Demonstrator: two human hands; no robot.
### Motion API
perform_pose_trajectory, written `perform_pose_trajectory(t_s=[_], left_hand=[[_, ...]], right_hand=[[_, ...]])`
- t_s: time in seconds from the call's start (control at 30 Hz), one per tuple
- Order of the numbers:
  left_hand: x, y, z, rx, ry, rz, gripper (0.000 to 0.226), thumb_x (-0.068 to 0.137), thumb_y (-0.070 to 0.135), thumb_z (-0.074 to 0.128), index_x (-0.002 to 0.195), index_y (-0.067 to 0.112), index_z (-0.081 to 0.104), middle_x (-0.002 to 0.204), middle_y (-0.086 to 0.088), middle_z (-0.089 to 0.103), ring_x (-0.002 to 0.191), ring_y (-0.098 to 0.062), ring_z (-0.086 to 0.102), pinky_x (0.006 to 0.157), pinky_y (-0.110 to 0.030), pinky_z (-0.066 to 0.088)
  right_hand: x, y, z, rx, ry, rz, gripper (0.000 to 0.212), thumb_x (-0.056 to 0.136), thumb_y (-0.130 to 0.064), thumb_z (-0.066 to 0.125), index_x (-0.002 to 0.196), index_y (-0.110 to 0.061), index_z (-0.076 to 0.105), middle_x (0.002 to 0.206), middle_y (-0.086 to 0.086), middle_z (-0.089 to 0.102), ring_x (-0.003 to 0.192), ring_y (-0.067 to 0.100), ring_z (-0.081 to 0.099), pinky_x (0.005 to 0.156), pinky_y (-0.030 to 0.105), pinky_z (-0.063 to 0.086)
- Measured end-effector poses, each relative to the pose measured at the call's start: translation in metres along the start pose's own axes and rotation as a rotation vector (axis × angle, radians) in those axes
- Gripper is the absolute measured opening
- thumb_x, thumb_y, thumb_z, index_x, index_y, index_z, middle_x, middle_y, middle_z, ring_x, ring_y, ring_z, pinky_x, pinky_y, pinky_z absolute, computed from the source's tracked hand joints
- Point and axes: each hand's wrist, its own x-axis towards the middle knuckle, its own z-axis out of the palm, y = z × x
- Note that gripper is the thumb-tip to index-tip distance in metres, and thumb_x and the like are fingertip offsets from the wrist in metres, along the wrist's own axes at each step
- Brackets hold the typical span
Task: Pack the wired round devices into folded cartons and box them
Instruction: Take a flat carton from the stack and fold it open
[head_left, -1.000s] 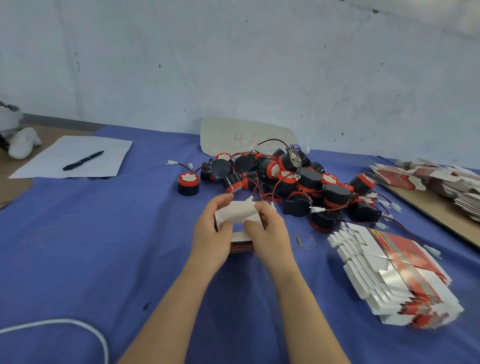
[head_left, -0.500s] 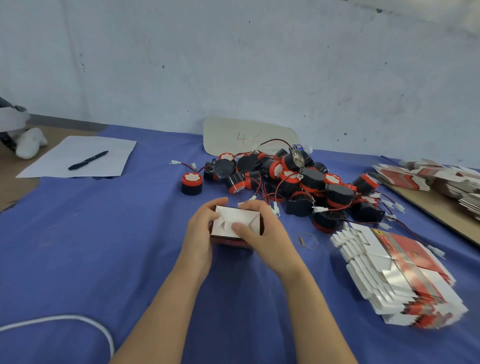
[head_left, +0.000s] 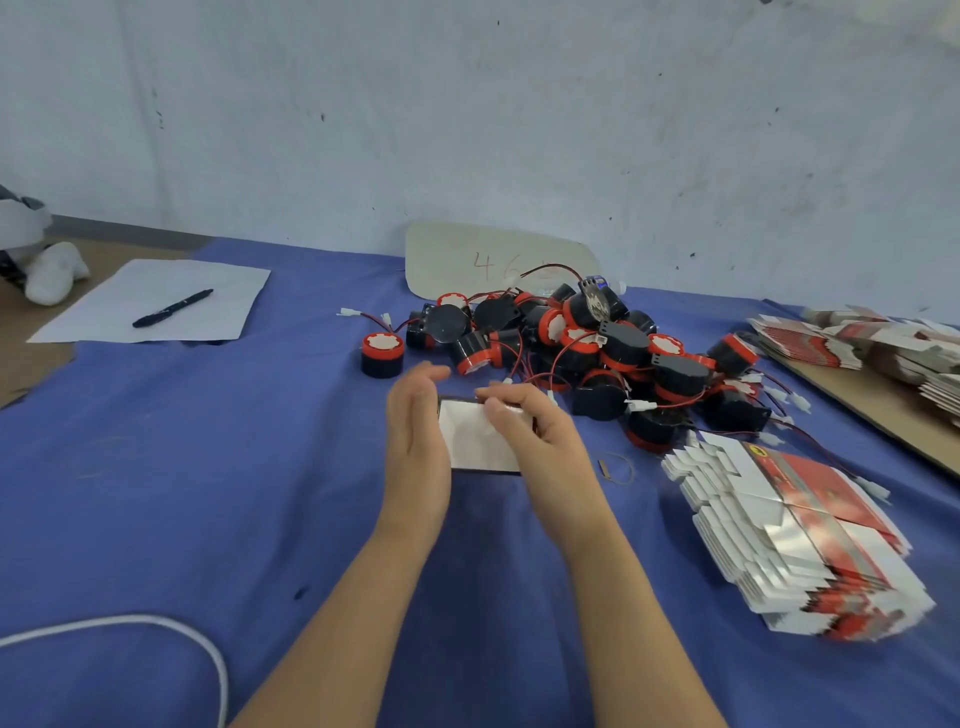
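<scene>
Since half a second ago the left hand (head_left: 415, 441) has dropped its pinch and lies straight-fingered against the 9 o'clock side of the carton (head_left: 475, 449), while the right hand (head_left: 540, 447) curls over its far edge, thumb on the white end face. The carton is at the centre of the head view, low over the desk (head_left: 208, 467), just 6 o'clock of the wired round devices (head_left: 597, 353). I judge an end flap is being shut; next, turn it open-end up and load a device, wire tucked.
</scene>
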Motion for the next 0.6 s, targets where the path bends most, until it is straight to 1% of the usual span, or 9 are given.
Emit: perform_pose_trajectory(t_s=[0.07, 0.1, 0.17, 0.23, 0.33, 0.4, 0.47, 0.5, 0.6], left_hand=[[0.001, -0.001, 0.001, 0.117, 0.067, 0.000, 0.035, 0.104, 0.035, 0.024, 0.130, 0.028, 0.047, 0.142, 0.005, 0.040, 0.134, -0.010, 0.035, 0.111, -0.029, 0.028], [0.004, -0.003, 0.000, 0.141, 0.063, -0.079, 0.040, 0.103, 0.040, 0.023, 0.129, 0.024, 0.049, 0.139, 0.000, 0.044, 0.133, -0.017, 0.037, 0.112, -0.036, 0.028], [0.010, 0.001, -0.005, -0.021, -0.033, -0.375, 0.043, 0.101, 0.047, 0.030, 0.115, 0.020, 0.060, 0.118, -0.006, 0.062, 0.113, -0.024, 0.057, 0.102, -0.042, 0.043], [0.013, 0.003, -0.012, -0.172, -0.128, -0.531, 0.037, 0.097, 0.042, 0.041, 0.109, 0.018, 0.066, 0.106, -0.009, 0.070, 0.098, -0.021, 0.066, 0.088, -0.039, 0.054], [0.013, 0.002, -0.014, -0.092, -0.164, -0.323, 0.027, 0.095, 0.038, 0.051, 0.115, 0.022, 0.060, 0.110, -0.003, 0.068, 0.101, -0.015, 0.065, 0.090, -0.034, 0.053], [0.008, 0.000, -0.011, -0.018, -0.203, -0.237, 0.040, 0.086, 0.054, 0.055, 0.115, 0.027, 0.055, 0.112, 0.004, 0.065, 0.104, -0.010, 0.062, 0.093, -0.031, 0.050], [0.005, -0.004, -0.012, 0.021, -0.223, -0.241, 0.049, 0.074, 0.065, 0.053, 0.111, 0.032, 0.053, 0.115, 0.006, 0.063, 0.107, -0.007, 0.060, 0.093, -0.027, 0.048], [0.006, -0.006, -0.013, 0.042, -0.237, -0.243, 0.042, 0.078, 0.063, 0.053, 0.108, 0.035, 0.054, 0.119, 0.005, 0.060, 0.109, -0.007, 0.058, 0.093, -0.026, 0.047], [0.012, -0.014, -0.015, 0.131, -0.297, -0.222, 0.021, 0.097, 0.033, 0.048, 0.115, 0.033, 0.058, 0.129, -0.002, 0.054, 0.119, -0.018, 0.052, 0.102, -0.039, 0.044]], right_hand=[[0.000, -0.003, 0.006, 0.011, 0.124, -0.124, 0.018, 0.094, -0.010, 0.056, 0.091, -0.016, 0.072, 0.111, -0.005, 0.064, 0.109, 0.005, 0.056, 0.091, 0.022, 0.044], [-0.001, -0.004, 0.010, -0.051, 0.179, -0.206, 0.018, 0.094, -0.008, 0.057, 0.090, -0.018, 0.071, 0.114, -0.004, 0.063, 0.114, 0.006, 0.055, 0.096, 0.023, 0.043], [-0.003, 0.001, 0.017, -0.210, 0.205, -0.326, 0.025, 0.093, -0.004, 0.057, 0.104, -0.024, 0.065, 0.123, -0.002, 0.060, 0.128, 0.008, 0.046, 0.106, 0.026, 0.038], [-0.003, 0.008, 0.019, -0.277, 0.145, -0.279, 0.051, 0.092, -0.002, 0.054, 0.129, -0.035, 0.045, 0.142, -0.001, 0.046, 0.140, 0.012, 0.032, 0.108, 0.026, 0.035], [0.002, 0.015, 0.010, -0.194, 0.102, -0.137, 0.085, 0.085, 0.006, 0.051, 0.144, -0.040, 0.010, 0.153, -0.003, 0.029, 0.128, 0.018, 0.043, 0.099, 0.028, 0.045], [0.004, 0.021, 0.004, -0.080, 0.060, -0.040, 0.091, 0.084, 0.010, 0.049, 0.150, -0.032, 0.000, 0.147, -0.010, 0.036, 0.107, -0.002, 0.054, 0.082, 0.012, 0.046], [0.005, 0.026, 0.003, -0.067, 0.048, 0.006, 0.084, 0.086, 0.010, 0.048, 0.151, -0.025, 0.008, 0.145, -0.008, 0.041, 0.111, -0.004, 0.054, 0.082, 0.011, 0.047], [0.006, 0.027, 0.003, -0.068, 0.077, 0.006, 0.075, 0.086, 0.008, 0.049, 0.148, -0.022, 0.021, 0.142, -0.005, 0.045, 0.115, 0.001, 0.054, 0.086, 0.015, 0.048], [0.006, 0.030, 0.004, 0.013, 0.216, -0.003, 0.043, 0.090, 0.004, 0.053, 0.120, -0.025, 0.051, 0.117, -0.012, 0.060, 0.106, -0.003, 0.058, 0.081, 0.013, 0.049]])
